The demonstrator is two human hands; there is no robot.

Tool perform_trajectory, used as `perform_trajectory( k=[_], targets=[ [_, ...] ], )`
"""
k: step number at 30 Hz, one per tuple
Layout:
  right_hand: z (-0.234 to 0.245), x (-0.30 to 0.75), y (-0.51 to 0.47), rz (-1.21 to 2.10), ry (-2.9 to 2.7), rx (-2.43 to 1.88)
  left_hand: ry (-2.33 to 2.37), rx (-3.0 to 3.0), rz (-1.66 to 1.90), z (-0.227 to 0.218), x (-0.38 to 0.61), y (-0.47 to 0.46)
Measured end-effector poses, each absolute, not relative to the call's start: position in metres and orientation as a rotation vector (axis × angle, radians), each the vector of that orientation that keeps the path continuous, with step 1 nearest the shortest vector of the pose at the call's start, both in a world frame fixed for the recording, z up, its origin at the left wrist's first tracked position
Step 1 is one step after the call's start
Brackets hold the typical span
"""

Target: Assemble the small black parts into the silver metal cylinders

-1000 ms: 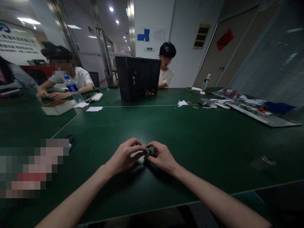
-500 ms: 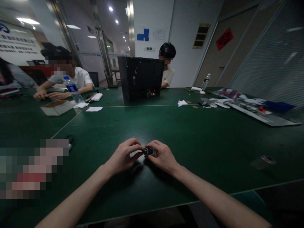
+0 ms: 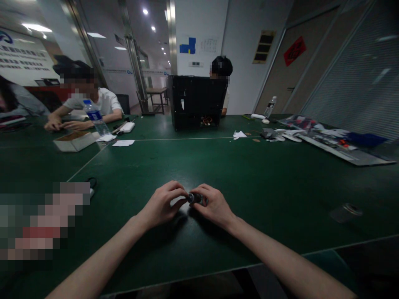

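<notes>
Low over the green table (image 3: 205,162), my right hand (image 3: 215,205) has its fingers closed around a small dark cylinder (image 3: 195,198) with a shiny metallic band. My left hand (image 3: 166,203) meets it from the other side, its thumb and fingertips pinched at the cylinder's left end. Whether a separate small part sits between those left fingertips is too small to tell. My right fingers cover the far end of the cylinder. Off to the right, a larger grey metal cylinder (image 3: 346,212) with a round opening lies apart from both hands.
A black computer case (image 3: 199,99) stands at the back, with a person (image 3: 222,68) behind it. Another person (image 3: 102,101) sits back left, near an open white box (image 3: 76,143) and a water bottle (image 3: 95,118). Parts and papers lie on a board (image 3: 352,155) at right.
The black case at the back has shifted right and turned slightly, and the person behind it is now more hidden. My hands and the small cylinder have barely moved.
</notes>
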State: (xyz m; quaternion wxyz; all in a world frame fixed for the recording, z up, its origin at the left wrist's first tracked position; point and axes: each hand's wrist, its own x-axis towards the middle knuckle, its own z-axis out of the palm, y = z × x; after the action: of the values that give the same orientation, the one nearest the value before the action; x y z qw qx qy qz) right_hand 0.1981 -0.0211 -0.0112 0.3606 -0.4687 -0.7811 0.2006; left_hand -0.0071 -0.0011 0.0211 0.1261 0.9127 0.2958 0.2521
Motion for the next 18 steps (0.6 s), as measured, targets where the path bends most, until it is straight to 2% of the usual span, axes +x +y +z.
perform_trajectory(
  k=[11, 18],
  targets=[
    [-0.0069, 0.1943, -0.0242, 0.595, -2.034, -1.214, 0.891, 2.666, 0.719, 0.0222, -0.008, -0.0008],
    [-0.007, 0.193, -0.0213, 0.962, -1.942, -1.164, 0.898, 2.662, 0.676, 0.0227, -0.0096, -0.0016]
  ],
)
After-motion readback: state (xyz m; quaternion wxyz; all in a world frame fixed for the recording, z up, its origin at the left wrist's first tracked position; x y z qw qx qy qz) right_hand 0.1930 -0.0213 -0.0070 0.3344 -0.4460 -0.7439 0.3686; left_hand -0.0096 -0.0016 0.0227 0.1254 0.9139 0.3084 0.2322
